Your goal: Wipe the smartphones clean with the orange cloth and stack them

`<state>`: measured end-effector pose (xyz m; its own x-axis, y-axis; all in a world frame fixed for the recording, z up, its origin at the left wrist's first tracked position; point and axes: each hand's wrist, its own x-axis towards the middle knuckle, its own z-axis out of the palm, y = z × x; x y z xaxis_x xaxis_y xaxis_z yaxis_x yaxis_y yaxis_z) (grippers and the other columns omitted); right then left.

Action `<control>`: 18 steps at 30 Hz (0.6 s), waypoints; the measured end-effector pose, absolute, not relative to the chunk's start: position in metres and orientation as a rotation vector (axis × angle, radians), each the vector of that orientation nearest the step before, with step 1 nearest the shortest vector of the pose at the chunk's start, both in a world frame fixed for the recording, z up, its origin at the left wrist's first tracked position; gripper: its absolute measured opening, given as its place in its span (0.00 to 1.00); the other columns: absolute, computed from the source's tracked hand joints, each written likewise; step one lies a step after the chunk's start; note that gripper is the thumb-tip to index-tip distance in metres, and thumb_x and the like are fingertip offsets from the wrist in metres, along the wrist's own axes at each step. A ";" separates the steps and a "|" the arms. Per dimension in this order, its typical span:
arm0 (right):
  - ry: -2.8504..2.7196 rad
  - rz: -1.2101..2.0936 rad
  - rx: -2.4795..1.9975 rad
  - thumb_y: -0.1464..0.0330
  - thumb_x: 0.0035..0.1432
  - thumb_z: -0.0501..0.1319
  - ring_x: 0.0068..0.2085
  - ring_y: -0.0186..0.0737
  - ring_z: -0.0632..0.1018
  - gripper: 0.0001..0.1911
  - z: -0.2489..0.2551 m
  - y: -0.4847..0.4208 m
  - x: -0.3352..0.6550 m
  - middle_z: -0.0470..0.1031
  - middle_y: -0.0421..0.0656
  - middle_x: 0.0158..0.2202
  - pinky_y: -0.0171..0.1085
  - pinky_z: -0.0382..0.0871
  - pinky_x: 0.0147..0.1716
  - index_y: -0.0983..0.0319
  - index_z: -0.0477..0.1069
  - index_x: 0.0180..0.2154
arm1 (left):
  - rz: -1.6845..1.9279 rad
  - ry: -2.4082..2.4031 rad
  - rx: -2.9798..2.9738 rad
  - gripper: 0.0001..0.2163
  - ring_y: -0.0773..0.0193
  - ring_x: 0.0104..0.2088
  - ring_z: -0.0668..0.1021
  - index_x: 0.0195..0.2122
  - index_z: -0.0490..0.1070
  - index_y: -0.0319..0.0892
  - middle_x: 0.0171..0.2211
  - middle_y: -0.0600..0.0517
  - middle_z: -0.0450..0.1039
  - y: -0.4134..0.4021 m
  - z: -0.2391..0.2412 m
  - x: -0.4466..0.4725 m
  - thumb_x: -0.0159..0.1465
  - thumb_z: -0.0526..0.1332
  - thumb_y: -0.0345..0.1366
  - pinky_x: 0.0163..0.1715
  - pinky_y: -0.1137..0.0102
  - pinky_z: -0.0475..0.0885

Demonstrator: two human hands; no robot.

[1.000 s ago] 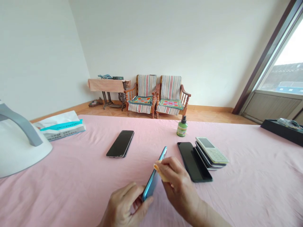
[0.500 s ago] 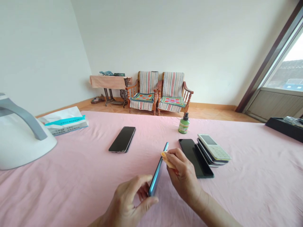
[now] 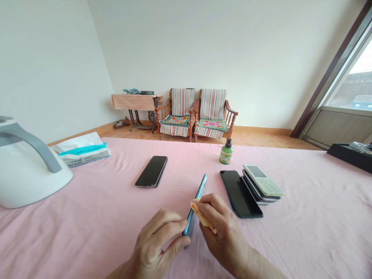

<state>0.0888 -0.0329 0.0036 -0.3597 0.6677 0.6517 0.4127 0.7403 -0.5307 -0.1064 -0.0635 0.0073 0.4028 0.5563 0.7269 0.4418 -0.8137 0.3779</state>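
Right above the near middle of the tabletop (image 3: 305,232), the blue phone (image 3: 200,190) is held tilted up on its long edge, with its far end pointing away into the room. Whether its lower edge touches the pink sheet I cannot tell. The left hand (image 3: 158,240) has its grip pinched on the phone's near end, thumb underneath and fingers curled over the top. The right hand (image 3: 225,230) pinches a small orange cloth (image 3: 201,216) in its grip and presses it against the phone's right face.

Just to the right lies a fanned stack of phones (image 3: 252,188), with a black one lowest and a pale keypad handset on top. Behind the stack stands a small green bottle (image 3: 226,152), upright with a dark cap. A black phone (image 3: 151,176) lies flat and alone to the left, well apart from the hands. Farther left are a white appliance (image 3: 26,178) with a grey handle and a white packet (image 3: 83,149) with a teal stripe. A black tray (image 3: 348,158) sits at the far right edge. Two wooden chairs (image 3: 197,116) stand against the back wall.
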 end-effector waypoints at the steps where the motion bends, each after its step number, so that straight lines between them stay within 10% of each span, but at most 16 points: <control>1: -2.014 0.349 -0.811 0.81 0.56 0.52 0.39 0.39 0.72 0.19 0.004 -0.034 0.088 0.69 0.45 0.39 0.36 0.69 0.37 0.60 0.69 0.47 | 1.382 0.901 2.526 0.08 0.63 0.36 0.75 0.45 0.70 0.38 0.35 0.47 0.71 -0.064 0.008 -0.106 0.65 0.59 0.26 0.35 0.71 0.73; 18: -1.956 0.360 -0.816 0.82 0.53 0.53 0.35 0.40 0.72 0.18 0.010 -0.043 0.082 0.69 0.45 0.35 0.37 0.68 0.32 0.61 0.68 0.43 | 1.450 0.918 2.631 0.08 0.66 0.31 0.77 0.38 0.70 0.40 0.30 0.53 0.75 -0.063 0.017 -0.101 0.61 0.60 0.21 0.48 0.59 0.68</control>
<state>0.0818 -0.0435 0.0099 -0.3240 0.6745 0.6633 0.3937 0.7337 -0.5538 -0.1007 -0.0628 0.0168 0.4031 0.4895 0.7733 0.4894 -0.8293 0.2698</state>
